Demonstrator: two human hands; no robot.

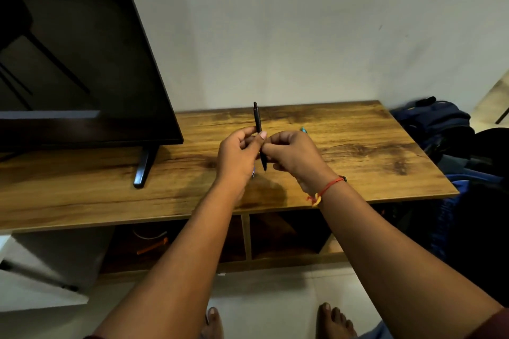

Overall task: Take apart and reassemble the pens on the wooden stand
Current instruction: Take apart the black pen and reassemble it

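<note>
Holds 1 black pen [257, 118] in 2 hands above the wooden stand [358, 151], clear of the top. Orients the long axis near vertical, clicker end up and leaning slightly away, writing tip down toward the stand. Pinches mid-barrel with the left hand [238, 157], thumb laid across the front. Curls right hand [293, 154] fingers round the barrel just below, touching the left hand. Exposes the upper half above both grips, and the tip below them.

Judged step: unscrewing or rejoining the 2 barrel halves; cannot tell which, with the joint under the fingers. Probably calls for opposite twists about that vertical axis, then a pull straight along it, with both hands equally near.

Shows the teal end of a 2nd pen [303, 129] on the stand just behind the right hand. Shows a small blue piece [253, 173] below the left palm; cannot tell what.
</note>
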